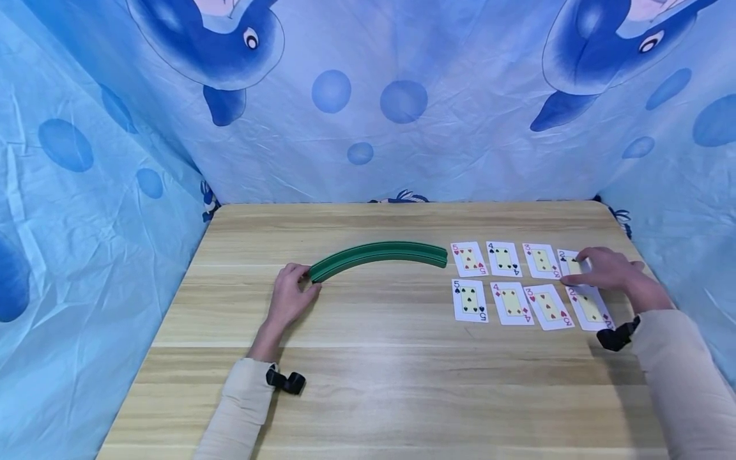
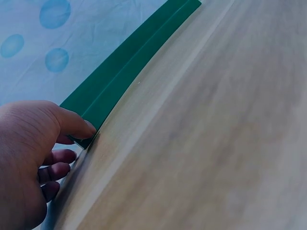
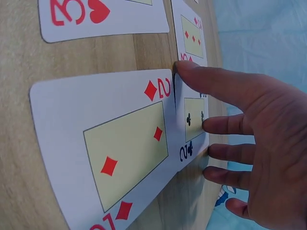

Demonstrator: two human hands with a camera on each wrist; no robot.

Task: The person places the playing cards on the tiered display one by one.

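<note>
My left hand [image 1: 287, 297] pinches the left end of a long, curved green playing-card holder [image 1: 378, 253] with a groove along it. In the left wrist view, the thumb lies on the near side of the holder [image 2: 112, 79]; the index finger is mostly hidden behind. At the right, my right hand [image 1: 612, 269] is over the two of clubs [image 3: 194, 112], its thumb and fingers spread and touching the card, which lies flat. Just below that card, overlapping its edge, lies the two of diamonds [image 1: 590, 308].
Upper-row cards are the five of hearts [image 1: 468, 259], four of spades [image 1: 504, 259] and three of diamonds [image 1: 542, 260]. Below lie the five of spades [image 1: 469, 300], four of diamonds [image 1: 512, 303] and three of hearts [image 1: 549, 306]. Blue cloth [image 1: 368, 172] encloses the wooden table [image 1: 391, 383].
</note>
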